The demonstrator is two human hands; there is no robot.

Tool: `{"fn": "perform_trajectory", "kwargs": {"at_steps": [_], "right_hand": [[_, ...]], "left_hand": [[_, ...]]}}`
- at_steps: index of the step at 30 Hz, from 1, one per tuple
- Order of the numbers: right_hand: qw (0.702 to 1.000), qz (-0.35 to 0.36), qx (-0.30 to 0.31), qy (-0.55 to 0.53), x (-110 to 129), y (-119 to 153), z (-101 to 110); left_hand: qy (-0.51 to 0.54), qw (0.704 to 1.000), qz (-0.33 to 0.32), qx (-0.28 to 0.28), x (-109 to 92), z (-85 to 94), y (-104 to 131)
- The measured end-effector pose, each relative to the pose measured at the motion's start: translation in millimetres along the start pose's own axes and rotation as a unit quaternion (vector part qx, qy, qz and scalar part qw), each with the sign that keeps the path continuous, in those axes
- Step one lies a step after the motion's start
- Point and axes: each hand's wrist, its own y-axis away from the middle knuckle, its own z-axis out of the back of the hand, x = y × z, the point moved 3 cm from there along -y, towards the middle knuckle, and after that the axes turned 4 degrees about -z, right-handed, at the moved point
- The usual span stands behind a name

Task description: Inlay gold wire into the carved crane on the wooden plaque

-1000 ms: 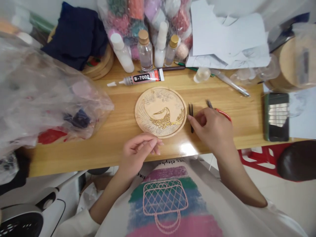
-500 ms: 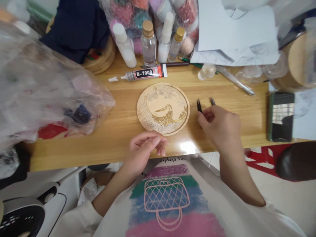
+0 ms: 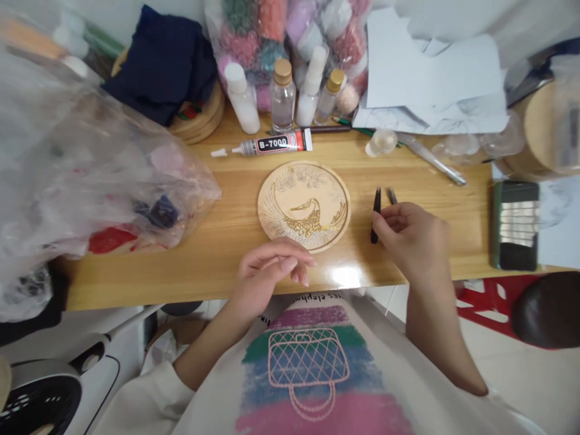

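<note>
A round wooden plaque (image 3: 290, 181) lies on the table, drawn with a crane and leaf lines; the bird is partly covered in gold. My left hand (image 3: 272, 272) is at its lower edge, fingers curled and thumb against the forefinger; whatever it pinches, if anything, is hidden. To the right of the plaque, my right hand (image 3: 414, 238) has its thumb and fingertips closed on black tweezers (image 3: 376, 208), whose points face away from me. Just beyond the fingers shows the metal tip of a second tool (image 3: 391, 194), its rest hidden by the hand.
A B-7000 glue tube (image 3: 276, 143) lies uncapped behind the plaque, before several small bottles (image 3: 283, 99). A plastic bag (image 3: 90, 175) fills the left. White papers (image 3: 430, 78), a silver pen-like tool (image 3: 435, 160) and a phone (image 3: 515, 226) lie to the right.
The tweezers have turned and now show nearly full length beside my right fingers. A tiny gold bit at my left fingertips no longer shows. The whole view has shifted slightly.
</note>
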Motion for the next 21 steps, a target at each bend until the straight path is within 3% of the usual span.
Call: {"fn": "perform_trajectory", "kwargs": {"at_steps": [5,13,21], "right_hand": [[1.000,0.004,0.002,0.000,1.9,-1.6,-1.1],[0.999,0.004,0.013,-0.052,-0.5,0.3,-1.4],[0.986,-0.011,0.021,-0.166,-2.2,0.4,-1.9]], "left_hand": [[-0.029,0.998,-0.048,0.039,-2.9,5.8,-3.9],[-0.050,0.997,-0.054,-0.013,-8.2,19.5,-6.5],[-0.154,0.982,-0.096,-0.043,-9.2,34.6,-7.0]]}}
